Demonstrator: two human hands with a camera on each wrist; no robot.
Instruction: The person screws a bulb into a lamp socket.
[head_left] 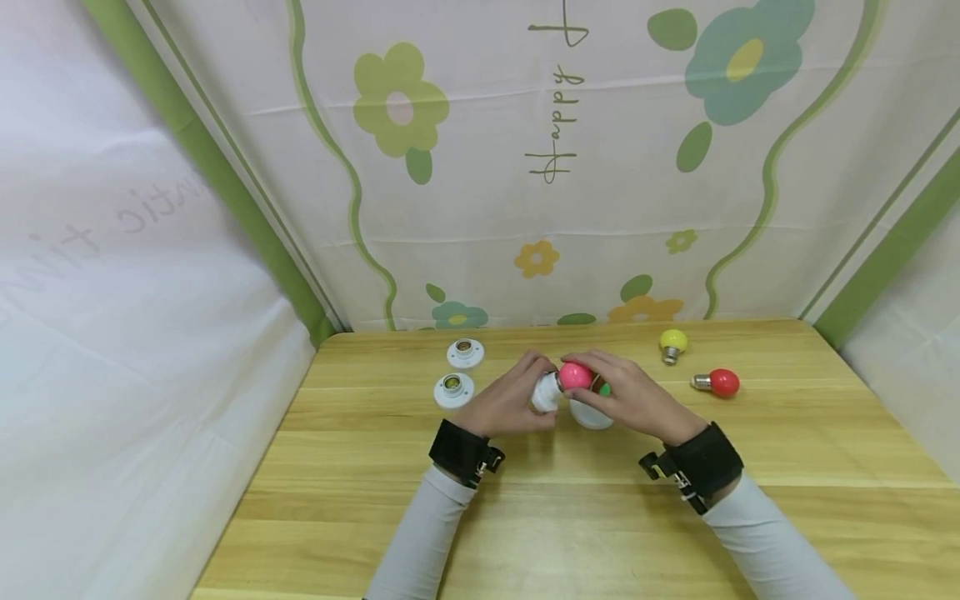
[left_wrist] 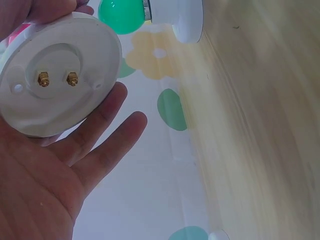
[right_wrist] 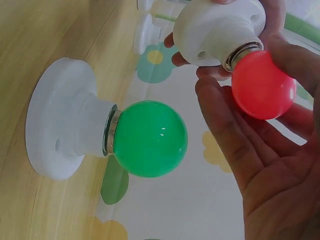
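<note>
My left hand (head_left: pixel 510 398) grips a white lamp socket (left_wrist: pixel 60 75) by its round base, lifted and tilted so its underside with two brass screws faces the left wrist camera. A pink light bulb (head_left: pixel 575 376) sits in the mouth of that socket, its metal collar partly showing. The fingers and thumb of my right hand (head_left: pixel 628 392) hold the bulb's round glass. Just beside and below the hands, a green bulb (right_wrist: pixel 150 139) stands upright in another white socket (right_wrist: pixel 62 120) on the table; in the head view my right hand mostly covers it.
Two bare white sockets, one farther back (head_left: pixel 465 353) and one nearer (head_left: pixel 453 390), stand left of my hands. A yellow bulb (head_left: pixel 673 346) and a red bulb (head_left: pixel 716 382) lie to the right on the wooden table (head_left: pixel 570 517). A printed curtain (head_left: pixel 465 208) rises behind the table.
</note>
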